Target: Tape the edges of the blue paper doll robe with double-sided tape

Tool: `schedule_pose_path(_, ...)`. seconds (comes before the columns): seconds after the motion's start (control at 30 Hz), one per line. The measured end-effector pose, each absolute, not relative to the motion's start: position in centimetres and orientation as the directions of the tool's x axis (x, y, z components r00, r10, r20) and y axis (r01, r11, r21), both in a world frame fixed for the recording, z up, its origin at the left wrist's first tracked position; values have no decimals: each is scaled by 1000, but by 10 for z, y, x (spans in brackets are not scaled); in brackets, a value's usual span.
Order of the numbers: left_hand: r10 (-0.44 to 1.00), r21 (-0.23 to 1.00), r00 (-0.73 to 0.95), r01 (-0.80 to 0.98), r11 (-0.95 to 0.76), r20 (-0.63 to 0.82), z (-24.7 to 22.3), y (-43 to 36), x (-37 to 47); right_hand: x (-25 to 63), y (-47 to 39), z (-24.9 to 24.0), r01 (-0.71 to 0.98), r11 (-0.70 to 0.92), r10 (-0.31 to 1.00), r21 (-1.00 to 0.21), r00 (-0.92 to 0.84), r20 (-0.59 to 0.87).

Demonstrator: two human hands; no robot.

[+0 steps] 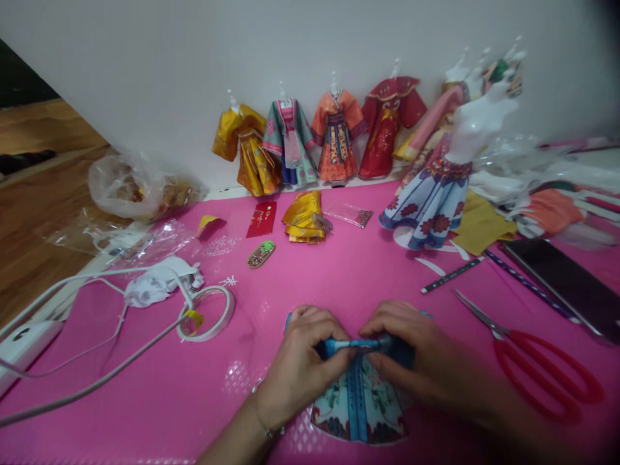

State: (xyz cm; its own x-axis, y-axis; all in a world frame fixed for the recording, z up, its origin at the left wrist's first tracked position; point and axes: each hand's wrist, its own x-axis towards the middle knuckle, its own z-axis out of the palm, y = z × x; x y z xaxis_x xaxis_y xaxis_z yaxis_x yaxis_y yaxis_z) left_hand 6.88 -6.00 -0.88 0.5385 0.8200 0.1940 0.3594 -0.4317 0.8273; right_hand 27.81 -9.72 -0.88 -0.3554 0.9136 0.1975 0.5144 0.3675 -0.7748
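Note:
Near the front of the pink table, a small doll garment (358,400) in pale cloth with a blue centre band and floral print lies with its lower part spread toward me. My left hand (310,349) pinches its blue upper edge between thumb and fingers. On the other side, my right hand (407,349) is closed on the same edge, thumb underneath. The edge between the two thumbs looks folded or rolled. Part of the cloth is hidden beneath both hands. Beyond them to the right stands a white doll mannequin (467,129) wearing a blue and white flowered skirt (426,203).
Red-handled scissors (537,361), a phone (562,284) and pencils (453,274) lie at right. Left are a tape roll (227,316), cables (97,387) and a power strip (24,349). Folded yellow cloth (305,216) lies ahead; several dressed dolls (290,139) lean against the wall.

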Motion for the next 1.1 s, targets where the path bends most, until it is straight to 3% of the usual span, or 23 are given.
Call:
schedule_pose_path(0.23,793,811,580,366,-457,184,-10,-63,69,278,-95,-20,447,469,874,-762,-361,326)
schedule_pose_path(0.87,797,854,582,324,-408,159,-3,-62,66,279,-96,-15,456,398,897,-796,-376,233)
schedule_pose_path(1.1,800,860,575,311,-405,169,-4,-63,66,279,-94,-22,465,421,894,-778,-360,268)
